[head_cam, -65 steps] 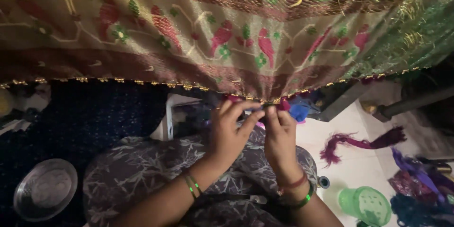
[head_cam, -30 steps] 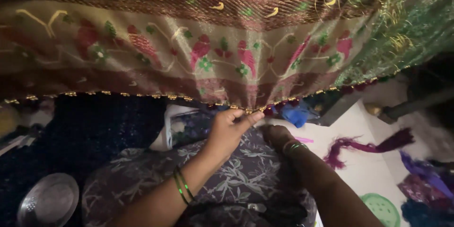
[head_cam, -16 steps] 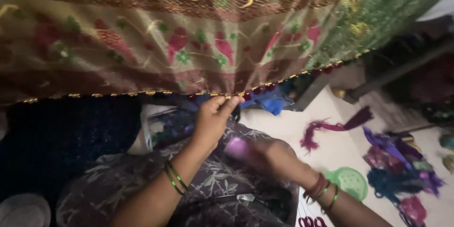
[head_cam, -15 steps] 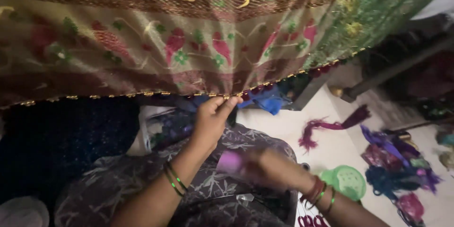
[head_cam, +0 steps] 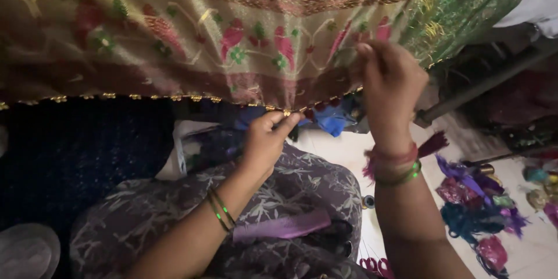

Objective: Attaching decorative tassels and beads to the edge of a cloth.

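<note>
Pale floor [head_cam: 349, 148] shows at lower right, strewn with one loose heap of coloured thread bundles [head_cam: 479, 212]; their count cannot be told, since they overlap. Across the whole top hangs one broad woven cloth [head_cam: 192, 40], gold-brown with red and green flower motifs, its lower hem [head_cam: 133, 97] trimmed with a row of small gold beads running from the left edge to the middle

Two hands work at that hem. One left hand [head_cam: 264, 142] reaches up from the lap, thumb and forefinger closed tight on the beaded edge near its middle, two thin green bangles at the wrist. One right hand [head_cam: 390, 84] is raised higher, to the right, fingers curled shut against the cloth; whether they pinch the cloth itself or a thread cannot be told. Red and green bangles ring that wrist, and a maroon tassel [head_cam: 433, 144] lies on the floor just behind it

One purple comb [head_cam: 282, 226] lies on the patterned lap [head_cam: 296, 183], free of both hands. Blue fabric [head_cam: 331, 121] bunches under the hem between the hands. Dark blue cloth [head_cam: 75, 151] fills the left side, and open floor lies only between lap and bundles
</note>
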